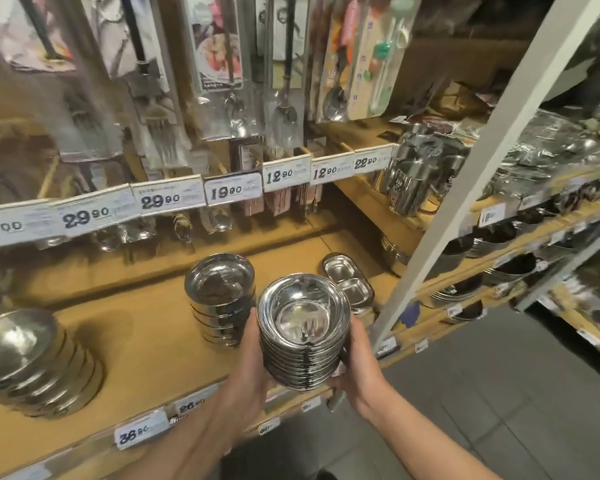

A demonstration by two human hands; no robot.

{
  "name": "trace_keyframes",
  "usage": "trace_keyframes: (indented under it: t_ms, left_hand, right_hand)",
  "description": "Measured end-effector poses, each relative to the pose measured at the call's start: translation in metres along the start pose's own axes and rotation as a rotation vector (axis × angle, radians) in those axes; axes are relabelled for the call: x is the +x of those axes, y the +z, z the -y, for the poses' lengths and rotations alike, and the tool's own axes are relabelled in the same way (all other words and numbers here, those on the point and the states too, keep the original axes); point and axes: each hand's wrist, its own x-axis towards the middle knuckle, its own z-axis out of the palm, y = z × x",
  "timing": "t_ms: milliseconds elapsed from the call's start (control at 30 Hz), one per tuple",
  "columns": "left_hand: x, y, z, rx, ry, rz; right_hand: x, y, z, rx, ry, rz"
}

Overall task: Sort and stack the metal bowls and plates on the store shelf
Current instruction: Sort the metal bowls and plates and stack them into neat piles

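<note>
I am clamping a tall stack of nested metal bowls (303, 332) between both palms, my left hand (248, 370) pressing its left side and my right hand (355, 362) cupping its right side and lower edge, holding it just in front of the wooden shelf (146, 327). I am judging it stiff, polished and slippery, and fairly heavy for its size, so I am gripping low on the sides near the bottom bowl rather than by the rims. Another bowl stack (219, 292) is standing just beyond my left fingers, and divided trays (349, 284) beyond my right.
</note>
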Motion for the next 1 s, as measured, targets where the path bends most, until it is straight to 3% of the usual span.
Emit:
trace_keyframes:
  t_ms: [400, 600, 1000]
  left_hand:
    - [0.097, 0.051, 0.002, -0.222, 0.052, -0.364]
    - [0.127, 0.039, 0.015, -0.229, 0.047, -0.378]
    - [0.153, 0.023, 0.020, -0.210, 0.052, -0.457]
  right_hand:
    - [0.135, -0.055, 0.034, -0.110, 0.124, 0.227]
    - [0.174, -0.052, 0.026, -0.001, 0.186, 0.206]
    - [0.198, -0.043, 0.018, -0.015, 0.152, 0.267]
